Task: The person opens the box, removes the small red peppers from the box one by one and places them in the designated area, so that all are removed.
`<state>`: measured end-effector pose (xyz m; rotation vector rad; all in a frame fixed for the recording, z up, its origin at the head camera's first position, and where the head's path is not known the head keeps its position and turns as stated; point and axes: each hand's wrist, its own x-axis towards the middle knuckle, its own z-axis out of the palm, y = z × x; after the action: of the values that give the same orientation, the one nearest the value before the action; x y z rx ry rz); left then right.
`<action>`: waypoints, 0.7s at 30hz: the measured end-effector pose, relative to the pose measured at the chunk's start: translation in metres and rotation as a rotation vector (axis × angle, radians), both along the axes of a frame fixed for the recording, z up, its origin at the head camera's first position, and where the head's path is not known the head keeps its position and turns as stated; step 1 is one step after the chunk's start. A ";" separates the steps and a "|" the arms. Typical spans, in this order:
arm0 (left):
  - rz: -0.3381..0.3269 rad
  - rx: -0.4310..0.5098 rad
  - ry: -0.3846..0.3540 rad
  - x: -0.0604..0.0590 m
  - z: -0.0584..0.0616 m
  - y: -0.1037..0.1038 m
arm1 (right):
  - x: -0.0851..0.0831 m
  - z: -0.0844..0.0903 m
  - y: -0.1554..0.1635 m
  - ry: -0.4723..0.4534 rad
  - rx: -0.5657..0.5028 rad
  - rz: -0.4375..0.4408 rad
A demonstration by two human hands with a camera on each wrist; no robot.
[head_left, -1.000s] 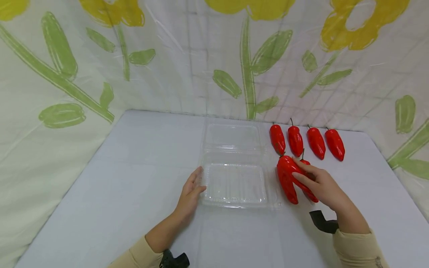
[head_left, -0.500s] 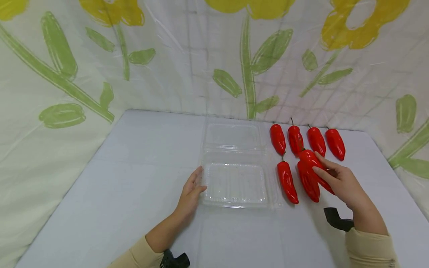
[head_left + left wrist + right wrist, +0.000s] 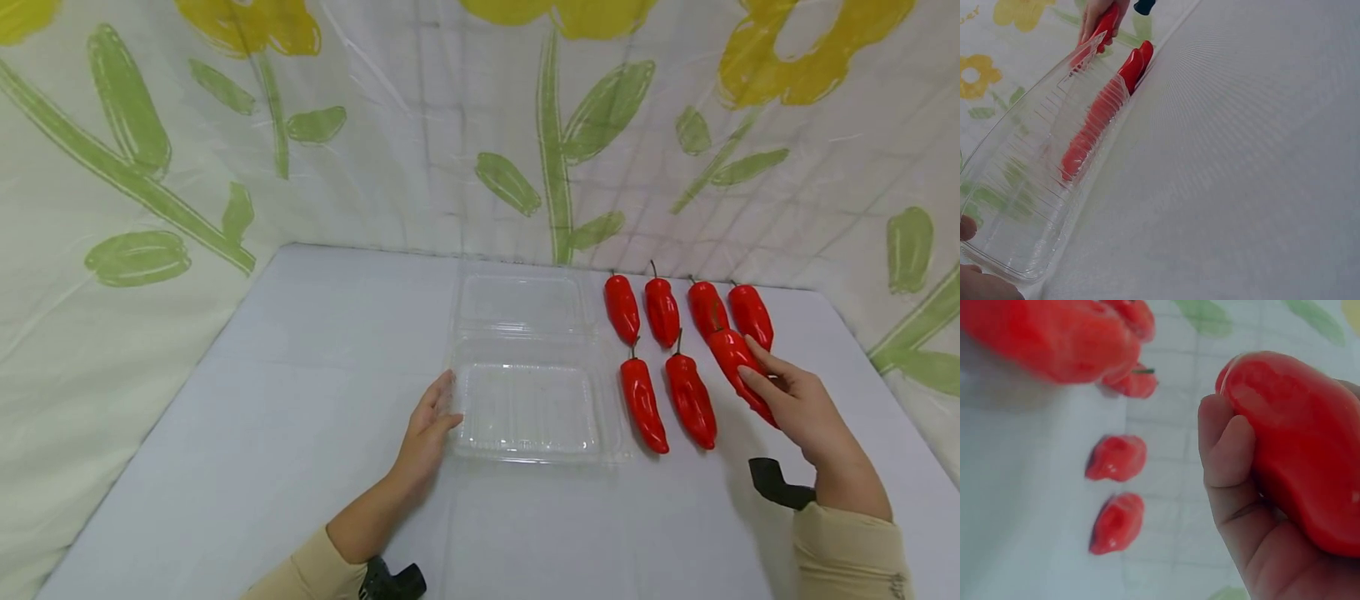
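Right now your right hand (image 3: 798, 404) has its fingers (image 3: 1230, 456) curled round a glossy red plastic chilli pepper (image 3: 738, 362), lifted off the pale grey tabletop (image 3: 300, 350). It sits just beyond your fingertips, close against the two rightmost peppers of the back row of four red peppers (image 3: 660, 310); whether it touches them, the views do not settle. Two more red peppers (image 3: 667, 402) lie on the tabletop just to the thumb side of that hand, between it and the clear plastic clamshell box (image 3: 525, 408).

Your left hand (image 3: 427, 433) lies with straight, relaxed fingers against the near-left edge of the box tray, holding nothing. The hinged lid (image 3: 521, 304) lies open flat beyond the tray.

Risks, as judged from here:
- Glossy skin, grip mostly on the lower half of the pepper. It could slide out of your fingers and knock the row beneath out of line.
- Stem end points toward the back row. A careless swing would nudge those peppers sideways.
- The box is thin and light. If your left hand eases off, a bump from the right could skate it across the tabletop.
- Black wrist camera mount (image 3: 776, 483) hangs low behind your hand and may catch the near peppers.
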<state>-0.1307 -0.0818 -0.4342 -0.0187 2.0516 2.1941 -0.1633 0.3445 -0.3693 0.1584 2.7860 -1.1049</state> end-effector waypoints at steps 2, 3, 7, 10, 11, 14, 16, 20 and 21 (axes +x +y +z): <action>0.002 0.005 -0.001 0.000 0.000 0.000 | -0.001 -0.002 0.004 -0.016 0.005 -0.001; 0.001 0.005 -0.001 0.000 0.000 0.000 | -0.002 -0.003 0.005 -0.027 0.005 -0.002; 0.001 0.009 0.000 0.000 -0.001 0.000 | -0.004 -0.008 0.013 -0.094 0.017 0.022; 0.000 0.007 0.002 -0.001 -0.001 -0.001 | -0.005 -0.011 0.017 -0.154 0.039 0.062; -0.001 0.006 0.004 -0.001 -0.001 -0.001 | -0.005 -0.012 0.018 -0.171 0.045 0.073; -0.005 0.004 0.009 -0.002 -0.002 -0.001 | -0.006 -0.015 0.020 -0.213 0.055 0.088; -0.003 0.002 0.002 -0.002 -0.002 -0.001 | -0.006 -0.016 0.021 -0.230 0.062 0.084; 0.002 0.000 -0.016 -0.002 -0.002 0.000 | -0.007 -0.018 0.023 -0.259 0.074 0.066; 0.004 0.000 -0.022 -0.002 -0.002 0.000 | -0.007 -0.019 0.023 -0.268 0.077 0.062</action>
<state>-0.1331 -0.0815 -0.4357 -0.0459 2.0417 2.1865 -0.1704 0.3680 -0.3883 0.2095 2.5768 -0.8901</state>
